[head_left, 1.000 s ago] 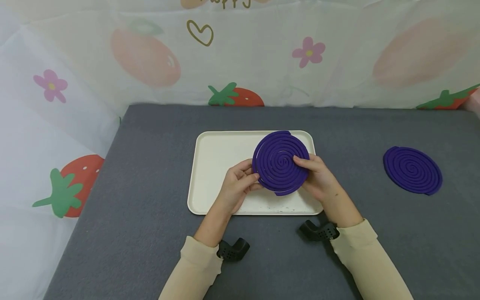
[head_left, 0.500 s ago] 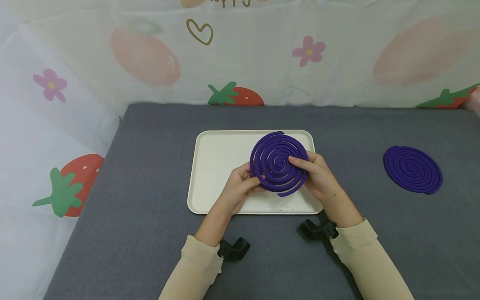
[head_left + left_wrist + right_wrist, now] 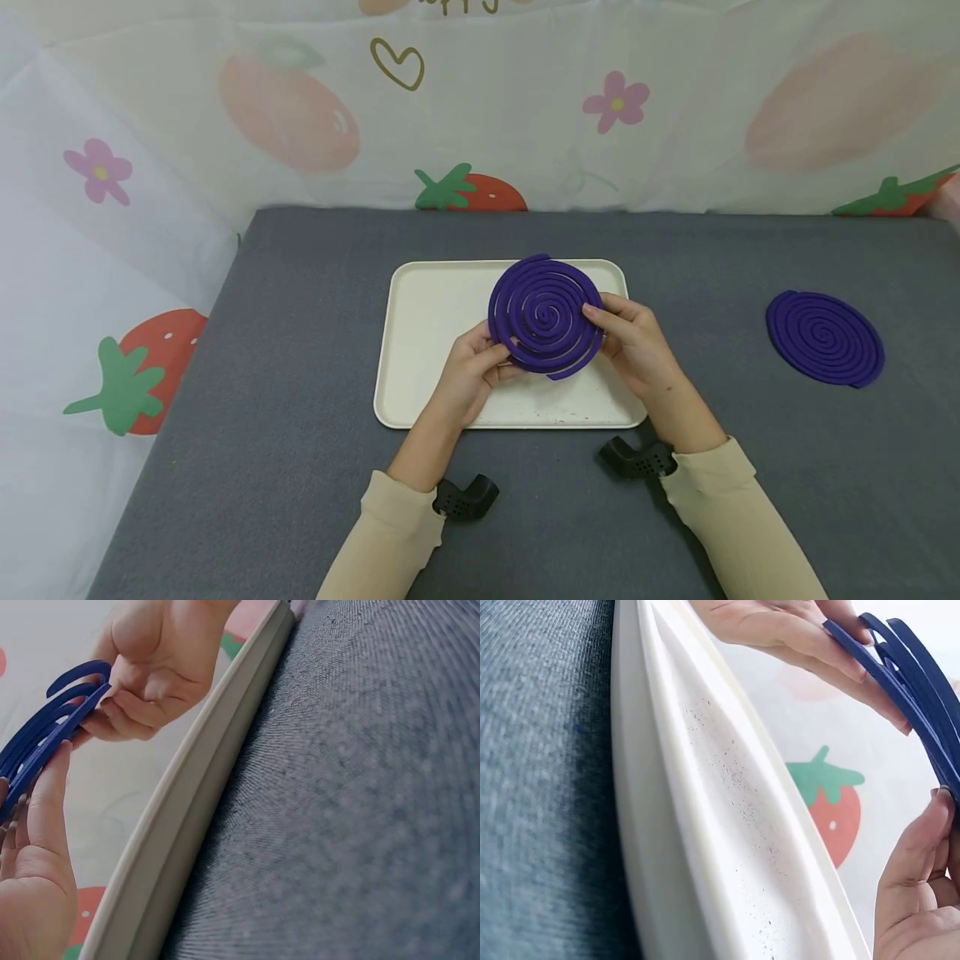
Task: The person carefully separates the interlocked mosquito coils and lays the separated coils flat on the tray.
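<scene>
Two-handed, pinches tilted purple spiral (image 3: pixel 546 315) w/ L hand (image 3: pixel 467 371) at L rim & R hand (image 3: pixel 637 343) at R rim, thumbs in front, fingers behind, above tray (image 3: pixel 435 325) toward its R edge, w/ 2nd spiral (image 3: pixel 825 337) flat on bench (image 3: pixel 255 417) well off that edge & printed cloth (image 3: pixel 517 108) past bench's far edge.

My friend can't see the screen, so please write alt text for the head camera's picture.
A person's left hand and right hand hold a purple spiral over a cream tray on a gray surface. A second purple spiral lies to the right. Behind is a white sheet printed with strawberries and flowers.
</scene>
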Demonstrator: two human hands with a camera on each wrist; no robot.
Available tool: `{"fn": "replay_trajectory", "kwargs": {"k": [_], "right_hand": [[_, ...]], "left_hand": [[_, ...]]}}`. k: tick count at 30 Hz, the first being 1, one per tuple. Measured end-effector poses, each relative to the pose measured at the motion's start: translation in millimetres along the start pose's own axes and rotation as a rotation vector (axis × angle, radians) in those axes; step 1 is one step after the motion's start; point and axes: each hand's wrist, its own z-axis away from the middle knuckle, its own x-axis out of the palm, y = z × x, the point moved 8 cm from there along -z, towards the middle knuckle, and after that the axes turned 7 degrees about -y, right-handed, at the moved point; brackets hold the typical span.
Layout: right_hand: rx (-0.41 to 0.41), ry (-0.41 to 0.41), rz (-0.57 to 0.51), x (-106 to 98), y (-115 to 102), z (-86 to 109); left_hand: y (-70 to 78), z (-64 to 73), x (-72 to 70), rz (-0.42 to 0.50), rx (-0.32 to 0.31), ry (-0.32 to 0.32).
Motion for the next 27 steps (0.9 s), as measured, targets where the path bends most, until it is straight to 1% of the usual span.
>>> {"fn": "replay_trajectory", "kwargs": {"k": [3, 9, 18, 22, 27], "right_hand": [[-0.013, 0.024, 0.002, -1.4, -1.4, 0.1], [-0.037, 0.075, -0.026, -5.6, -4.1, 0.1], [-0.095, 0.075, -0.008, -6.0, -7.9, 0.1], [-0.111, 0.082, -0.011, -6.3, -8.8, 0.4], [-0.127, 0.104, 0.018, -7.9, -9.4, 0.5]], "left_hand": [[0.3, 0.0, 0.6, 0.011, 0.001, -0.005], [1.1, 0.5, 0.7, 0.003, 0.008, -0.012], [1.7, 0.8, 1.9, 0.048, 0.012, -0.016], [1.1, 0.7, 1.5, 0.052, 0.014, -0.018], [-0.2, -0.2, 1.0, 0.05, 0.012, -0.015]]}}
